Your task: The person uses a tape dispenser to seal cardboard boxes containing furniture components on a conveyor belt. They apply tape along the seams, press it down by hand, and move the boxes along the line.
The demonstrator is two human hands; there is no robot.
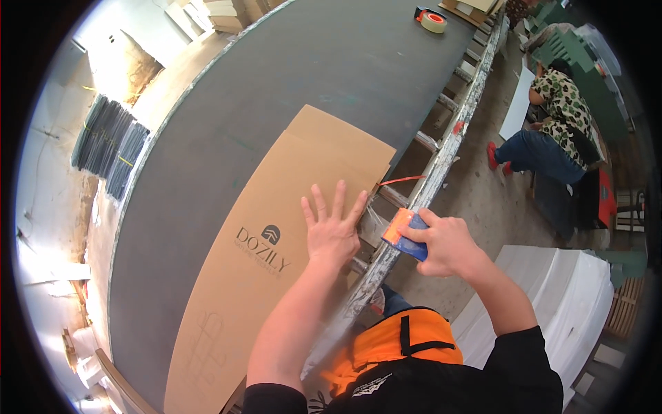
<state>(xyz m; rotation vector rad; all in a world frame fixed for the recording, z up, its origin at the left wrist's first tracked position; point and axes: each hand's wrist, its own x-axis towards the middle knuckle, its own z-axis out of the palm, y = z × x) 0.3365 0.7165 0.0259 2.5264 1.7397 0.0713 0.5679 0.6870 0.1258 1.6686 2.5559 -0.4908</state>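
A flattened brown cardboard carton [331, 148] with dark printing lies along the right side of the dark grey tabletop [200, 131]. My left hand [334, 231] rests palm down on it near its right edge, fingers spread. In my right hand [445, 245] is a small orange-and-blue block-shaped object [405, 234], whose exact kind I cannot make out. It is held above the worn white rail [434, 176], apart from the carton. A thin red strip [402, 180] sticks out by the carton's right edge.
A tape roll in a dispenser [433, 22] lies at the table's far end. White-wrapped stacked sheets [531, 297] stand at my right. A person in a camouflage shirt [562, 103] bends over beyond the rail. Bundled dark sheets [110, 146] lie left of the table.
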